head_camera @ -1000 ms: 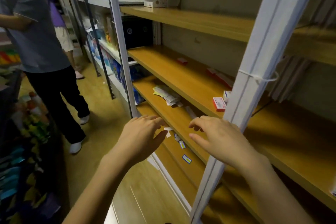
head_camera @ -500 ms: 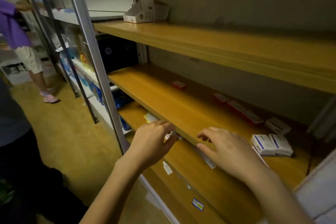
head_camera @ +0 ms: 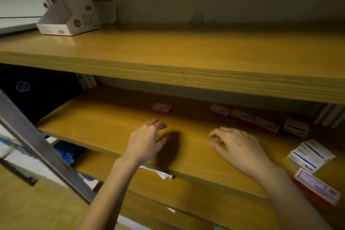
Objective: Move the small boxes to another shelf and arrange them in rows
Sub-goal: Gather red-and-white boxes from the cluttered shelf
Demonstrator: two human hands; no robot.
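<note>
Just beyond the left hand, one small red box, apart.

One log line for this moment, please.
left hand: empty, over middle wooden shelf | right hand: empty, same shelf | small red-and-white cardboard boxes: three in back row, untouched

A lone red box lies flat at the back of the middle shelf, three red boxes in a close row further right, white blue-striped boxes askew at front right.
</note>
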